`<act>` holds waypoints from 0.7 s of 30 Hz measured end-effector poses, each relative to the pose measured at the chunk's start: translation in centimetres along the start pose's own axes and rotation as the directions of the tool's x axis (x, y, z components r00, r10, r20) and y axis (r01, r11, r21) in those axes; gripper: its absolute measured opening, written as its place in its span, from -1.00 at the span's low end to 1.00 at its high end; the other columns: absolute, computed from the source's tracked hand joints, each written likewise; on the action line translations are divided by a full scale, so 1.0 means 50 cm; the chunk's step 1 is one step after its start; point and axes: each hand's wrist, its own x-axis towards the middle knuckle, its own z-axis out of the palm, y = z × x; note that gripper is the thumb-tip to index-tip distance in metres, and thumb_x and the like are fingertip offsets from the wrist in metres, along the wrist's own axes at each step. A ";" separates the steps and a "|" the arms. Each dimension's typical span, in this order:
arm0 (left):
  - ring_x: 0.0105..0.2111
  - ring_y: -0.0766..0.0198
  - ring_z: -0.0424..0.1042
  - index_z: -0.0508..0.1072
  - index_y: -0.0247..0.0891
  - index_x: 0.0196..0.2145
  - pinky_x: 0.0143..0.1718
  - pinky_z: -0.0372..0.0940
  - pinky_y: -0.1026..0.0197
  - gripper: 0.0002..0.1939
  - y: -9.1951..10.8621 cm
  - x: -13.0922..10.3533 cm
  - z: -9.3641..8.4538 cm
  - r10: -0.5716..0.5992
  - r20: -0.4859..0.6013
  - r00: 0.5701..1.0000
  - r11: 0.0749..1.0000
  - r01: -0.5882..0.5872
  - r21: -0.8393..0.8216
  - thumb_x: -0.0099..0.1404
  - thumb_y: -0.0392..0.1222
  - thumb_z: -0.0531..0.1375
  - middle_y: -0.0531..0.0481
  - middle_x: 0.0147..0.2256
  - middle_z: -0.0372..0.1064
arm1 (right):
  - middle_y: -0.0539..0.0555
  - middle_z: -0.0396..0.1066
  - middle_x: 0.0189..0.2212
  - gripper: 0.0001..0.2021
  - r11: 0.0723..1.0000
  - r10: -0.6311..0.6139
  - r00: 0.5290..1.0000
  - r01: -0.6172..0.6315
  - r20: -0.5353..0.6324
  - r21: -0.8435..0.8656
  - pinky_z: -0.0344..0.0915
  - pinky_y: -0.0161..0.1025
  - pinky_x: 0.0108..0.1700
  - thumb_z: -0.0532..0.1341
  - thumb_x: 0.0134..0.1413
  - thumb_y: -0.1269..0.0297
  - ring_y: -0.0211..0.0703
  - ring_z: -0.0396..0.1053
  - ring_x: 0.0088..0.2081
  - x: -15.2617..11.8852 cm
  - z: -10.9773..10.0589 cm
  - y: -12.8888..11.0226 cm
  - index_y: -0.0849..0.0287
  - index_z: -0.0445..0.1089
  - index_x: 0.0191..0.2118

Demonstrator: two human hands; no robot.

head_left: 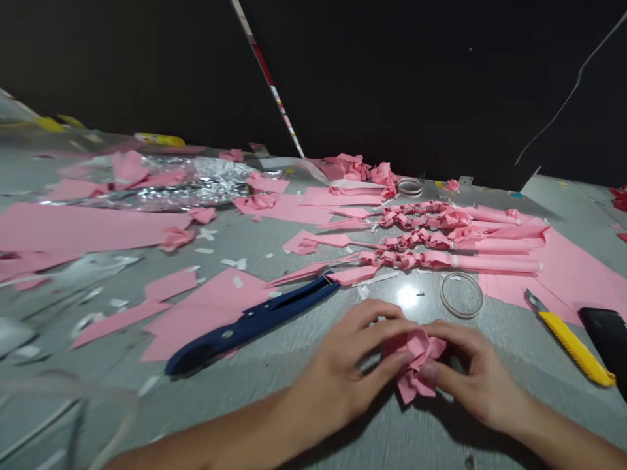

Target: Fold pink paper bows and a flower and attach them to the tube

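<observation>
Table [274, 354] strewn with pink paper [206, 303]; left hand [353, 362] and right hand [482, 385] close together toward its near side, yellow knife [575, 346] off to the right, narrowed fingers pinching a pink paper flower [418, 352] between both palms. Probably shaping petals; for the next move, likely best to press lightly, keeping folds uncrushed.
</observation>
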 end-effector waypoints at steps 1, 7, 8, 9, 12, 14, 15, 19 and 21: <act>-0.10 0.23 0.56 0.58 -0.10 0.06 -0.07 0.49 0.20 -0.81 0.000 -0.003 0.002 0.039 0.003 0.999 0.999 -0.039 0.033 0.55 -0.19 0.26 -0.04 -0.08 0.54 | 0.10 0.63 -0.15 -0.77 1.000 -0.005 1.000 0.005 -0.001 -0.015 0.42 -0.03 0.04 0.38 0.27 0.21 -0.02 0.50 -0.10 0.000 0.001 0.000 0.05 0.64 0.01; -0.16 0.26 0.56 0.57 -0.19 0.02 -0.13 0.48 0.24 -0.85 -0.001 -0.011 0.007 0.124 -0.014 0.992 0.985 -0.122 0.125 0.58 -0.25 0.22 -0.05 -0.13 0.56 | 0.11 0.62 -0.15 -0.73 1.000 0.011 1.000 -0.011 -0.019 0.001 0.42 -0.03 0.01 0.39 0.27 0.16 -0.02 0.50 -0.13 -0.002 0.004 0.011 0.05 0.64 0.04; -0.16 0.25 0.57 0.56 -0.20 0.05 -0.14 0.49 0.23 -0.83 -0.002 -0.011 0.007 0.133 -0.016 0.991 0.983 -0.129 0.134 0.58 -0.24 0.21 -0.06 -0.12 0.57 | 0.11 0.63 -0.16 -0.73 1.000 0.008 1.000 -0.008 -0.023 -0.011 0.42 -0.02 0.01 0.39 0.26 0.16 -0.01 0.50 -0.13 -0.002 0.004 0.013 0.05 0.64 0.03; -0.15 0.23 0.57 0.56 -0.22 0.07 -0.13 0.49 0.22 -0.81 -0.003 -0.011 0.008 0.139 -0.017 0.990 0.981 -0.135 0.142 0.59 -0.22 0.21 -0.08 -0.11 0.57 | 0.11 0.63 -0.16 -0.74 1.000 0.003 1.000 -0.004 -0.028 -0.026 0.42 -0.01 0.02 0.40 0.26 0.15 0.00 0.50 -0.12 -0.003 0.003 0.015 0.05 0.64 0.02; -0.13 0.22 0.57 0.57 -0.20 0.08 -0.12 0.50 0.21 -0.79 -0.004 -0.013 0.010 0.136 -0.004 0.991 0.979 -0.134 0.154 0.60 -0.20 0.19 -0.08 -0.10 0.57 | 0.11 0.63 -0.15 -0.72 0.999 -0.003 1.000 0.002 -0.026 -0.043 0.43 0.00 0.04 0.40 0.26 0.13 0.01 0.51 -0.09 -0.003 0.002 0.016 0.05 0.64 0.04; -0.14 0.24 0.57 0.58 -0.19 0.07 -0.13 0.49 0.22 -0.80 -0.004 -0.014 0.010 0.143 -0.005 0.990 0.980 -0.141 0.143 0.60 -0.22 0.19 -0.06 -0.11 0.57 | 0.12 0.63 -0.15 -0.70 1.000 -0.008 1.000 0.007 -0.017 -0.026 0.44 -0.01 0.04 0.40 0.27 0.10 0.00 0.52 -0.09 -0.003 0.001 0.014 0.06 0.64 0.05; -0.14 0.25 0.57 0.58 -0.18 0.07 -0.13 0.49 0.23 -0.80 -0.004 -0.015 0.010 0.150 -0.010 0.989 0.979 -0.147 0.140 0.60 -0.22 0.19 -0.06 -0.11 0.57 | 0.12 0.63 -0.14 -0.70 1.000 -0.011 1.000 0.011 -0.013 -0.014 0.45 -0.01 0.04 0.40 0.28 0.09 0.00 0.52 -0.09 -0.002 0.001 0.013 0.07 0.64 0.06; -0.15 0.26 0.58 0.59 -0.15 0.04 -0.13 0.48 0.23 -0.81 -0.003 -0.015 0.011 0.147 -0.024 0.989 0.982 -0.142 0.127 0.60 -0.22 0.19 -0.03 -0.11 0.58 | 0.16 0.63 -0.12 -0.66 1.000 -0.019 1.000 0.019 -0.004 0.020 0.47 -0.01 0.01 0.40 0.28 0.06 0.00 0.54 -0.12 0.002 -0.001 0.012 0.12 0.63 0.06; -0.15 0.25 0.58 0.59 -0.15 0.00 -0.13 0.49 0.23 -0.84 -0.004 -0.013 0.013 0.126 -0.031 0.992 0.987 -0.122 0.105 0.59 -0.22 0.20 -0.03 -0.11 0.57 | 0.17 0.63 -0.12 -0.64 1.000 -0.019 1.000 0.019 0.002 0.017 0.47 -0.01 0.01 0.40 0.28 0.05 0.01 0.55 -0.11 0.004 -0.001 0.014 0.14 0.63 0.07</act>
